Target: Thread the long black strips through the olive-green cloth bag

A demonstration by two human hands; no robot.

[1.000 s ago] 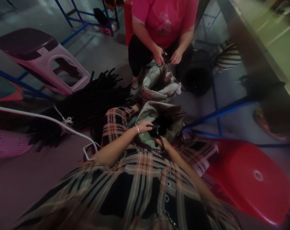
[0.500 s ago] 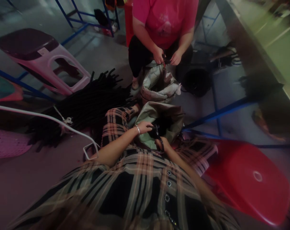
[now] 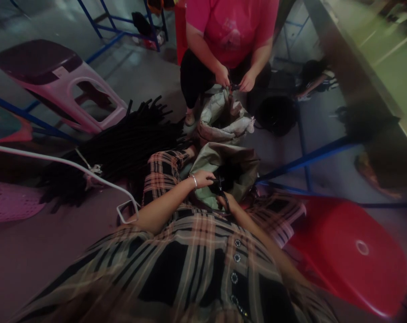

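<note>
Over an open pale green sack point(image 3: 203, 197), my left hand point(image 3: 203, 178), with a bracelet at the wrist, pinches a small black piece point(image 3: 216, 183), its shape hard to make out in the dim light. Close beside it, my right hand point(image 3: 229, 202) is closed around black-handled scissors point(image 3: 227, 201). The scissors' blades point up toward the black piece; whether they touch it I cannot tell. Dark material point(image 3: 230, 172) fills part of the sack between my knees.
Facing me, a person in a pink shirt point(image 3: 232, 31) works over a whitish sack point(image 3: 220, 132). A tied bundle of black tubes point(image 3: 123, 143) lies left, near a pink stool point(image 3: 89, 98). Right are a red stool point(image 3: 354, 251), a blue table frame point(image 3: 311, 157) and a black bucket point(image 3: 277, 114).
My hands stay nearly in place over the sack, with the right hand and scissors shifting very slightly. The other person's fingers also move a little.
</note>
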